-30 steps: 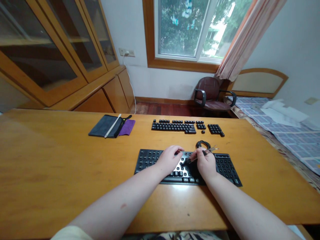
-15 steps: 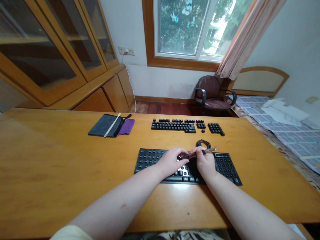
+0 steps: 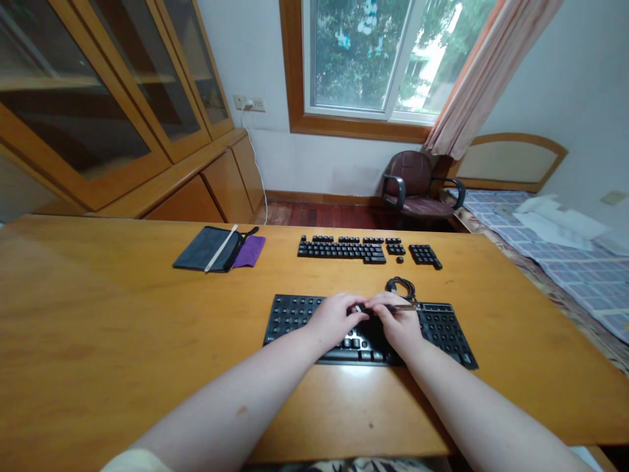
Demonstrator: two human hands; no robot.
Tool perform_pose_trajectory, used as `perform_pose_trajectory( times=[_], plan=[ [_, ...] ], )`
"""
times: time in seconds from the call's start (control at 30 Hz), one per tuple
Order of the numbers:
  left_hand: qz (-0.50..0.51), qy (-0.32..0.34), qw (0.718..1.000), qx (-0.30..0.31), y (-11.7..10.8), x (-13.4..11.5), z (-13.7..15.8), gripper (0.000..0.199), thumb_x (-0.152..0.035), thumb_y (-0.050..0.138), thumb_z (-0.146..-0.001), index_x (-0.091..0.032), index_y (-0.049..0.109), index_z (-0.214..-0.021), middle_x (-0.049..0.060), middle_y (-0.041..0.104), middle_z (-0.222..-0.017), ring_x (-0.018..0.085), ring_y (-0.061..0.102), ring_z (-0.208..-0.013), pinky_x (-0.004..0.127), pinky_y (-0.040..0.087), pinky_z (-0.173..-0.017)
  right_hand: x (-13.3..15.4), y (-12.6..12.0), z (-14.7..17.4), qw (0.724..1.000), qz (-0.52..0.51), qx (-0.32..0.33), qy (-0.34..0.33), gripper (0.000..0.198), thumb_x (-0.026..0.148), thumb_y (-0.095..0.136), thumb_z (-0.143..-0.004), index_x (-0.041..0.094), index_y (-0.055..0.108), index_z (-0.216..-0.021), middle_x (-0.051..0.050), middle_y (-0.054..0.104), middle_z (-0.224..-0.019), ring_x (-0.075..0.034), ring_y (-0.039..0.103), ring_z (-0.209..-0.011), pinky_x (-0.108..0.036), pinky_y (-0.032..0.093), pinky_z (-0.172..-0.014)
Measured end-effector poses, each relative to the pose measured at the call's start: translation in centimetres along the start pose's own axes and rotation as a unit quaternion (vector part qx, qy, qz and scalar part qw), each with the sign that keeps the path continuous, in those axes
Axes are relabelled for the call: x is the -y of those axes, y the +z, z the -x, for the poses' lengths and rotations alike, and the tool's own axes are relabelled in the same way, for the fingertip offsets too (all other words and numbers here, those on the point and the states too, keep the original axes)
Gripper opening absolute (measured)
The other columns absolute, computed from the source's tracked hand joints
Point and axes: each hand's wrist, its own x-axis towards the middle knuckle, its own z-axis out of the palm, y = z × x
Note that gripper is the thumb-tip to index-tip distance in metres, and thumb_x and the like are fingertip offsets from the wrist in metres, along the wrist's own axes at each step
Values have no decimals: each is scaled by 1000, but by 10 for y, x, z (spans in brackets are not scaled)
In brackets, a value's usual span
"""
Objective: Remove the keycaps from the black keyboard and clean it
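A black keyboard lies in front of me, with many keycaps off and bare switches showing at both ends. My right hand is closed over its middle around a slim keycap puller, whose thin end sticks out to the right. My left hand is beside it, fingers pinched around a small dark keycap, mostly hidden by the fingers. Both hands' fingertips nearly meet above the keys. Several keycaps remain along the front row, between and below my hands.
Removed keycaps stand in rows beyond the keyboard, with a number-pad group at the right. A coiled black cable lies behind the keyboard. Farther left are a grey zip pouch, a pale stick and a purple cloth.
My right hand has turned, and the puller's protruding end now lies lower and flatter over the hand. My left hand stays close to its former place, fingers still pinched.
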Motion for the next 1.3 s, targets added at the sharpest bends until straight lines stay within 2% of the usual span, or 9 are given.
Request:
perform_pose_trajectory(
  times=[0.13, 0.23, 0.4, 0.57, 0.77, 0.9, 1.13, 1.3],
  plan=[
    [-10, 27, 1000, 5, 0, 3, 0, 22, -25, 54, -84, -22, 69, -100, 3, 70, -100, 18, 62, -94, 29, 46, -85, 1, -1, -1, 996, 21, 50, -74, 13, 30, 59, -86, 24, 70, -85, -4, 72, -78, -18, 66, -74, -33, 51, -70],
    [-14, 27, 1000, 0, 0, 3, 0, 24, -24, 53, -84, -22, 68, -102, 4, 70, -98, 18, 63, -90, 29, 47, -83, 2, -1, 0, 992, 33, 73, -96, 18, 39, 59, -84, 25, 71, -87, -4, 72, -84, -18, 66, -79, -33, 51, -72],
    [-10, 8, 999, -41, -1, -1, 1, 28, -25, 55, -81, -21, 66, -107, 3, 69, -94, 16, 61, -81, 29, 47, -80, 3, 0, 2, 998, 55, 11, -31, 16, 30, 58, -86, 26, 72, -86, -5, 67, -90, -18, 63, -85, -32, 52, -77],
    [-3, 20, 998, -67, -3, -3, 3, 28, -19, 55, -79, -22, 66, -105, 2, 68, -92, 15, 59, -79, 28, 47, -78, 3, 2, 3, 999, 37, 19, 4, 15, 27, 57, -85, 25, 72, -87, -5, 66, -91, -19, 62, -87, -34, 51, -80],
    [-12, -3, 997, -82, -3, -3, 3, 23, -24, 59, -79, -22, 68, -100, 2, 68, -88, 16, 60, -78, 29, 48, -78, 3, 5, 0, 998, 27, 21, 53, 20, 29, 54, -87, 22, 70, -78, -5, 64, -83, -18, 61, -82, -32, 49, -76],
    [23, -15, 996, -82, -5, -6, 2, 24, -28, 62, -77, -21, 69, -99, 3, 69, -90, 16, 60, -76, 29, 49, -77, 1, 4, -1, 998, 30, 16, 58, 19, 28, 54, -86, 21, 67, -74, -5, 65, -83, -18, 61, -84, -33, 47, -79],
    [71, -35, 993, -92, -4, -3, 0, 20, -24, 55, -81, -19, 69, -95, 4, 70, -94, 17, 63, -83, 31, 50, -80, 2, 4, 1, 997, 53, 24, 41, 15, 28, 56, -85, 22, 66, -75, -6, 66, -87, -19, 61, -85, -35, 47, -80],
    [156, -44, 978, -134, -1, 2, -3, 23, -23, 54, -83, -18, 66, -101, 6, 68, -105, 18, 62, -100, 33, 47, -92, 4, 3, 1, 998, 38, 30, 34, 19, 25, 53, -86, 21, 62, -69, -5, 64, -83, -19, 59, -82, -35, 47, -76]
  ],
)
